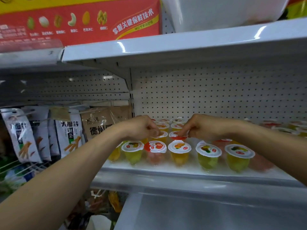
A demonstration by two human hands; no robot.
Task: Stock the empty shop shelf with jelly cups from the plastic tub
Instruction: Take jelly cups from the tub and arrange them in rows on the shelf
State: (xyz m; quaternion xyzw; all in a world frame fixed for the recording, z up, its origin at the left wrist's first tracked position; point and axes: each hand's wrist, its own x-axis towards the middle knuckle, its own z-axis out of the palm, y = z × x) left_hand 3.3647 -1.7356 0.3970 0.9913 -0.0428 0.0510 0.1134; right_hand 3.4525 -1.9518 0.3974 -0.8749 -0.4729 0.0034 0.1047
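On the white shelf (166, 169), behind the near row of jelly cups (179, 147), the left hand (141, 128) pinches a yellow cup (163, 136) and the right hand (201, 128) pinches a red cup (177, 136) just beside it.

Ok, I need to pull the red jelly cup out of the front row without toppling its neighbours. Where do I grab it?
Probably by the wide lid rim of the red jelly cup, pinched front and back from above. It stands upright and tapers downward, with the green cup and orange cup close on either side, so a side grip looks cramped.
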